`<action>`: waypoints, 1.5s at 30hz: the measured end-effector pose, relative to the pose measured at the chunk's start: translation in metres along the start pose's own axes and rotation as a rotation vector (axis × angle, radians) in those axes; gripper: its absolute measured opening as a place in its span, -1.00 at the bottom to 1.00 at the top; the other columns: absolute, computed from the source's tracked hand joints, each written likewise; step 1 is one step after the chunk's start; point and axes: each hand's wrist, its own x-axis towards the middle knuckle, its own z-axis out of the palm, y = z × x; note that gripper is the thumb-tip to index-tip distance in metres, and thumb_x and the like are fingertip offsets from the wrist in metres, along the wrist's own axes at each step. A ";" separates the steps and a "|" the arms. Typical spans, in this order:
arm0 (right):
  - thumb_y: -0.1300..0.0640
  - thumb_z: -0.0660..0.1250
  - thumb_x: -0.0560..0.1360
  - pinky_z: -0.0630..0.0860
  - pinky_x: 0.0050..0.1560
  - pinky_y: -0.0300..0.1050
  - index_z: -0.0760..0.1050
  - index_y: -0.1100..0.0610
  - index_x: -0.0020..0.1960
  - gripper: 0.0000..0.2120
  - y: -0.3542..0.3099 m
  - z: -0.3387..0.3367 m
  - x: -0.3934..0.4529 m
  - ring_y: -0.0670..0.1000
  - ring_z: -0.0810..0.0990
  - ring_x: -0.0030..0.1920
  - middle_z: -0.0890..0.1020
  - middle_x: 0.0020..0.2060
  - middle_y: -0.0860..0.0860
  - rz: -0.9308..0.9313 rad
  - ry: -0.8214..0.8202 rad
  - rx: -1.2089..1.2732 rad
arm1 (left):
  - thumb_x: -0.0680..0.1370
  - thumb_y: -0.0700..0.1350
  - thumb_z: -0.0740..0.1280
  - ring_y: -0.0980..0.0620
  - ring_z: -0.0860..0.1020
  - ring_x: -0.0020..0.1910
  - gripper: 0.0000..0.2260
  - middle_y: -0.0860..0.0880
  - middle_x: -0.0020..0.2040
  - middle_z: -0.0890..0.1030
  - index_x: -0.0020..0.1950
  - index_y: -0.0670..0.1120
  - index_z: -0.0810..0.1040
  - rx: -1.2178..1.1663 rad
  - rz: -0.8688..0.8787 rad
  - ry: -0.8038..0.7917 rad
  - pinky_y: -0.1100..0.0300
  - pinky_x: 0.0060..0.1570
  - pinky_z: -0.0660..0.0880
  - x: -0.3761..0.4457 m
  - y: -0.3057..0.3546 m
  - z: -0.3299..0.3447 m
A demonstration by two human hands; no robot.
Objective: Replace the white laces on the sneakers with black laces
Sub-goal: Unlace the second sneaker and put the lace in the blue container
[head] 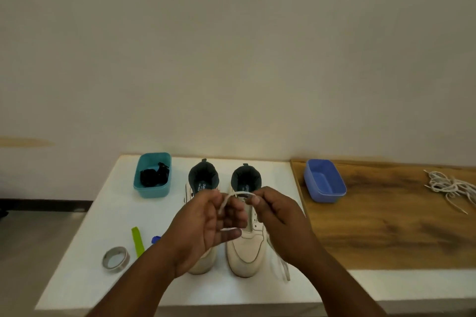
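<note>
Lace, white (238,194), arches in a short loop between both hands above the right sneaker (246,249), at the table's centre. The left hand (206,224) pinches one end between thumb and forefinger, the other fingers loosely spread; the right hand (277,211) pinches the other end with fingers curled round it. More of the same lace trails off past the right sneaker's toe at 5 o'clock, flat on the white tabletop (82,278).

Both sneakers are cream-white with dark green lining, toes toward the camera. The right one shows bare eyelets along its tongue. The left sneaker (203,180) stands just beside it at 9 o'clock, mostly hidden behind the left hand, so its lacing cannot be made out.

At 11 o'clock a teal tub (152,189) holds black laces (154,175) in a tangle. At 2 o'clock sits a blue tub (325,181) on a wooden board (386,226), and at 3 o'clock a heap of white laces (449,185), cut off by the frame edge. At 8 o'clock lie a tape roll (116,258), a green strip (137,240) and a small blue item (155,239), half hidden by the left forearm.
</note>
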 end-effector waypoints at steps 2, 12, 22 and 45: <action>0.11 0.21 0.69 0.49 -0.16 -0.20 0.56 -0.01 0.02 -0.83 -0.024 -0.017 -0.008 -0.02 0.57 -0.19 0.58 -0.23 -0.14 -0.082 0.022 -0.045 | 0.68 0.18 -0.07 -0.22 0.62 0.11 -0.34 -0.29 0.14 0.66 0.18 -0.27 0.65 0.002 -0.086 -0.079 -0.12 0.25 0.47 -0.015 0.011 0.007; 0.13 0.25 0.66 0.53 -0.17 -0.15 0.63 -0.05 0.17 -0.79 -0.201 -0.123 -0.046 -0.03 0.60 -0.09 0.55 -0.06 -0.16 -0.474 -0.056 -0.374 | 0.68 0.13 -0.08 -0.22 0.55 0.32 -0.39 -0.29 0.28 0.60 0.35 -0.28 0.54 -0.030 0.034 -0.214 -0.09 0.39 0.42 -0.126 0.111 0.075; 0.12 0.25 0.65 0.56 -0.20 -0.11 0.63 -0.04 0.30 -0.71 -0.351 -0.181 -0.063 0.00 0.59 -0.08 0.51 -0.01 -0.12 -0.805 0.003 -0.590 | 0.62 0.05 0.14 -0.22 0.57 0.30 -0.53 -0.31 0.27 0.59 0.29 -0.26 0.60 0.150 0.246 -0.481 -0.09 0.40 0.43 -0.254 0.199 0.151; 0.21 0.27 0.58 0.60 -0.02 0.23 0.65 0.03 0.05 -0.80 -0.422 -0.193 -0.066 0.07 0.66 -0.02 0.67 -0.09 0.04 -0.682 -0.065 -0.146 | 0.60 -0.33 0.17 -0.16 0.59 0.29 -0.69 -0.24 0.27 0.62 0.26 -0.20 0.62 0.239 0.623 -0.532 0.05 0.25 0.55 -0.336 0.251 0.197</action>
